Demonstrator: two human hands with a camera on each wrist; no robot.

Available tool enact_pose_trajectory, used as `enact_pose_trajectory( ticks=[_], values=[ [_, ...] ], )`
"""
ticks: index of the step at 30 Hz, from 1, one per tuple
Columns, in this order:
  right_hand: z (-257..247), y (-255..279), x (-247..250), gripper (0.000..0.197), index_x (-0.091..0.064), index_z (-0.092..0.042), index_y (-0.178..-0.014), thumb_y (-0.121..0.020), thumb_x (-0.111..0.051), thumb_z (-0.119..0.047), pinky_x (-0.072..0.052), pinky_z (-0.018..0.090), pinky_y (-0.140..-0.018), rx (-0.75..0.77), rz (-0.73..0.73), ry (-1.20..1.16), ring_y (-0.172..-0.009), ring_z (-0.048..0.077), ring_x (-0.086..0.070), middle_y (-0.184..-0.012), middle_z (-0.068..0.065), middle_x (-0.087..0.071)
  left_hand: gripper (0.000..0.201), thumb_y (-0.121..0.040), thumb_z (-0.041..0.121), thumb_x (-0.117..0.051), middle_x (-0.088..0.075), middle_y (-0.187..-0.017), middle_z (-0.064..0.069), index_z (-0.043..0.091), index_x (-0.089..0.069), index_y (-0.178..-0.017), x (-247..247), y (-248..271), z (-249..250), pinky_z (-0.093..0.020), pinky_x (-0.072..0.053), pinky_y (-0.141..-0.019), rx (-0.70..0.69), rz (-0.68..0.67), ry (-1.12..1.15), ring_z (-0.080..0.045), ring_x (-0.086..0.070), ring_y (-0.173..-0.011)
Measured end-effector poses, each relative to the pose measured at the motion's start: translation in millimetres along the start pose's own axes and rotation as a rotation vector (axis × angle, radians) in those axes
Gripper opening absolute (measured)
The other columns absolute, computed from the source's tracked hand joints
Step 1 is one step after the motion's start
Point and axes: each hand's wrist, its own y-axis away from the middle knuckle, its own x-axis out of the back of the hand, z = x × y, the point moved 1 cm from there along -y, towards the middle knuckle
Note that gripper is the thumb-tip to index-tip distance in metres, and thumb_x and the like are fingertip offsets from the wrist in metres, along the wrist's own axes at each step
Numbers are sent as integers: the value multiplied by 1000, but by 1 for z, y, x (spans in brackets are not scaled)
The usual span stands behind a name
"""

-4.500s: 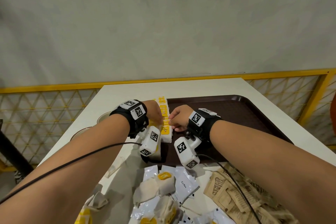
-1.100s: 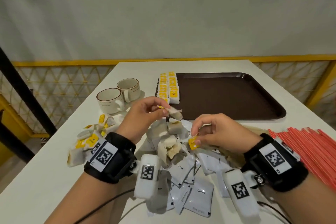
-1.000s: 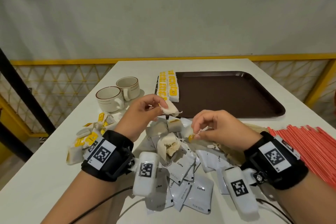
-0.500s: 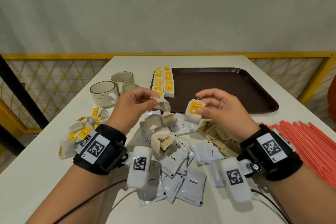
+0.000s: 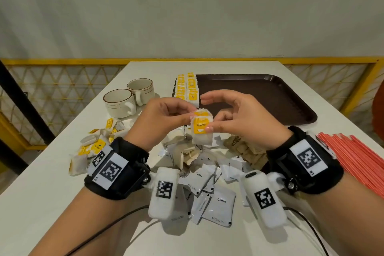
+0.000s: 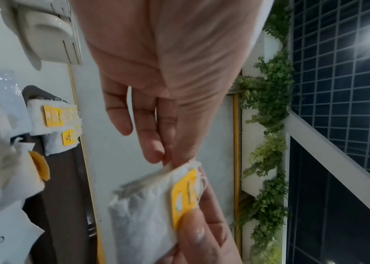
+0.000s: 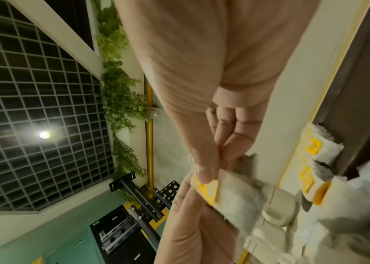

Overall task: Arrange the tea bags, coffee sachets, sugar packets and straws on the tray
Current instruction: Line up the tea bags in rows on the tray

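Both hands meet above the pile and hold two white tea bags (image 5: 201, 131) with yellow tags, stacked face to face. My left hand (image 5: 188, 114) pinches their top edge between thumb and fingertips (image 6: 156, 153). My right hand (image 5: 211, 125) pinches the yellow tag (image 6: 185, 194) with the thumb in front. In the right wrist view the same tea bags (image 7: 238, 194) hang from that pinch. The brown tray (image 5: 270, 97) lies beyond, with two rows of tea bags (image 5: 188, 89) along its left edge.
Two cups (image 5: 120, 103) stand at the left. Loose tea bags (image 5: 93, 147) lie near my left wrist. White coffee sachets (image 5: 217, 203) and brown sugar packets (image 5: 248, 150) are heaped below my hands. Red straws (image 5: 357, 160) lie at the right.
My hands have come together and risen. The tea bag in my left hand now lies against the one in my right hand, and both hands hold the pair.
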Motion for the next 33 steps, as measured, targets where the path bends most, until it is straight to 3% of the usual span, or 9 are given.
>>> enact_pose_trajectory(
  ticks=[7, 12, 14, 18, 21, 24, 27, 31, 33],
  values=[
    [6, -4, -5, 35, -66, -10, -103, -73, -76, 3, -56, 25, -70, -33, 7, -116, -73, 21, -64, -85, 20, -69, 7, -76, 18, -71, -73, -79, 0, 21, -78, -78, 1, 2, -6, -22, -54, -72, 33, -27, 53, -14, -67, -76],
    [6, -10, -8, 26, -65, -7, -96, -74, -73, 6, -53, 20, -61, -67, 30, -239, -66, 13, -64, -78, 10, -66, 19, -67, 10, -72, -73, -78, 2, 8, -68, -85, 4, 4, -5, -18, -54, -71, 41, -64, 32, -9, -68, -75],
    [6, -11, -7, 24, -65, -5, -95, -75, -73, 5, -52, 20, -61, -85, -4, -221, -65, 12, -61, -79, 7, -64, 15, -71, 6, -70, -72, -76, 4, 9, -67, -85, 13, 2, -4, -17, -52, -68, 25, 22, 31, -7, -67, -73],
    [11, -9, -10, 31, -70, -23, -101, -72, -82, -21, -49, 18, -70, -76, -303, 383, -74, 8, -57, -93, -8, -64, 13, -83, -1, -63, -71, -72, 5, 11, -65, -86, 37, -4, -9, -14, -50, -61, 25, 277, 110, -5, -63, -65],
    [18, -9, -25, 39, -65, -31, -107, -72, -82, -28, -41, 7, -73, -28, -446, 605, -84, -9, -49, -99, -19, -52, 13, -85, -1, -61, -70, -73, 2, 11, -65, -82, 37, -5, -17, -16, -51, -62, 101, 254, 128, -8, -62, -65],
    [24, -13, -36, 22, -68, -27, -98, -78, -77, -24, -41, 12, -74, 11, -414, 619, -81, -4, -49, -90, -18, -51, 12, -85, 1, -62, -70, -71, 3, 12, -66, -81, 31, -5, -22, -15, -48, -59, 145, 184, 96, -6, -59, -61],
    [26, -19, -32, 5, -68, -26, -88, -84, -71, -24, -46, 19, -75, 13, -353, 592, -81, 3, -57, -86, -15, -61, 10, -84, 4, -64, -71, -74, 1, 13, -69, -84, 30, -6, -25, -16, -49, -62, 144, 190, 75, -9, -59, -65],
    [29, -19, -16, 3, -66, -20, -89, -88, -67, -18, -56, 32, -69, -43, -148, 254, -77, 17, -64, -89, 5, -69, 13, -86, 6, -64, -73, -81, -1, 16, -72, -88, 32, -7, -28, -25, -53, -73, 146, 221, 43, -16, -62, -76],
    [29, -14, -12, 5, -66, -16, -91, -87, -67, -12, -55, 29, -62, -50, -51, 53, -71, 14, -63, -87, 9, -70, 14, -87, 6, -62, -74, -84, -2, 14, -72, -91, 30, -7, -29, -29, -53, -79, 154, 211, 41, -18, -64, -80]
  ],
)
